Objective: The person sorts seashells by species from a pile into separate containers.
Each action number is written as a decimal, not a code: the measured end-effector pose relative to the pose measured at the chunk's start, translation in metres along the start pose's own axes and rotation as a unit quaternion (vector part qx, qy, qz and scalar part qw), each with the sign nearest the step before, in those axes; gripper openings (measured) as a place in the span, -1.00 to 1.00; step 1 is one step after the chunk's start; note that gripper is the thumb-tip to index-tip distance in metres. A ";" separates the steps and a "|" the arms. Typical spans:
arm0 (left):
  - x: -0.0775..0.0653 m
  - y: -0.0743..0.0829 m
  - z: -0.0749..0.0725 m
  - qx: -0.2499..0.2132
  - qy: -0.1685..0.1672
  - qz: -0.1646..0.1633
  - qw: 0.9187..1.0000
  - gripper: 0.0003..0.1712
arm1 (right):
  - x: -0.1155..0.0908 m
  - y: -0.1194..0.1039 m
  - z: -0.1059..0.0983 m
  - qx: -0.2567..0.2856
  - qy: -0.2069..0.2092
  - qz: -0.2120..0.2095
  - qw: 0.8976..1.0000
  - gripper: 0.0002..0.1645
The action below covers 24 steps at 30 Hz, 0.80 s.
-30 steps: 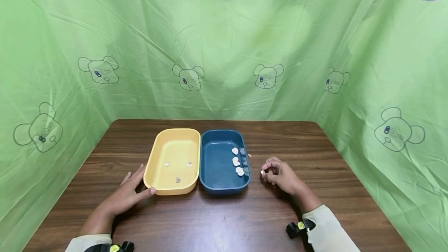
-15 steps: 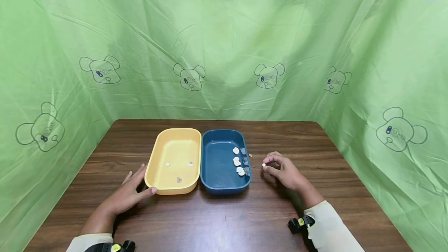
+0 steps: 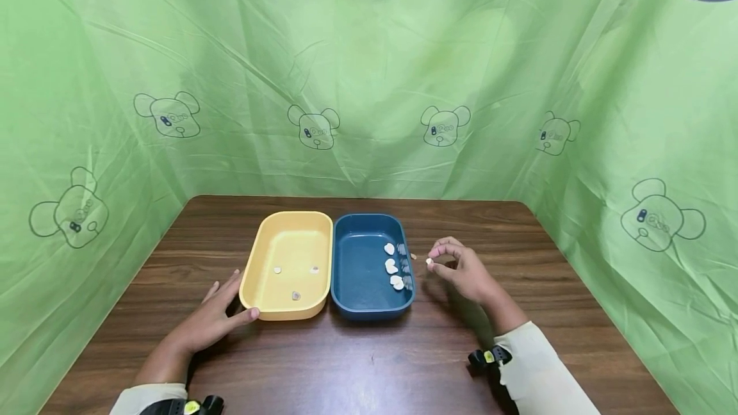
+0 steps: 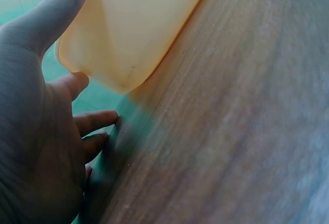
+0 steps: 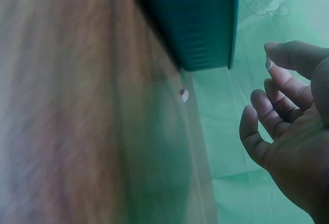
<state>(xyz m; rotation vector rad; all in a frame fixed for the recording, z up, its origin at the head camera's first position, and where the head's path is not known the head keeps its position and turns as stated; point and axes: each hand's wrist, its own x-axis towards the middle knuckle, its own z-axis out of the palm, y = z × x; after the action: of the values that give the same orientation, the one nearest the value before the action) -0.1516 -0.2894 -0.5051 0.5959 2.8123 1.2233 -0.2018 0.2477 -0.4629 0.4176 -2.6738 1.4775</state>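
My right hand (image 3: 468, 274) is raised to the right of the blue tray (image 3: 369, 311), pinching a small white shell (image 3: 429, 262) between thumb and forefinger. In the right wrist view just a sliver of this shell (image 5: 269, 64) shows at the fingertips. My left hand (image 3: 214, 316) lies at the near left corner of the yellow tray (image 3: 285, 314), fingers extended and thumb against its wall. Inside the blue tray, several white shells (image 3: 391, 266) lie along the right side. The yellow tray holds 3 small pieces, one of them a greyish piece (image 3: 296, 296).
Another small shell (image 3: 413, 256) lies on the wooden table (image 3: 369, 364), just right of the blue tray. Both trays stand side by side. A green cloth (image 3: 369, 159) with printed bear heads hangs behind the table and along both sides.
My right hand has risen from low near the table and moved slightly away from me, with the shell still pinched. The left hand has stayed at the yellow tray.
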 end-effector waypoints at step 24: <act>0.000 0.001 0.000 0.005 0.001 -0.003 1.000 0.05 | 0.022 -0.055 0.035 0.073 -0.014 -0.022 0.997 -0.80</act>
<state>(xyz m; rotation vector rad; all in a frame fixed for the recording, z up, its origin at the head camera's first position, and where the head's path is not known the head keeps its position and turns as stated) -0.1517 -0.2890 -0.5040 0.5871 2.8215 1.2086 -0.2060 0.1862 -0.4328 0.5068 -2.5678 1.6719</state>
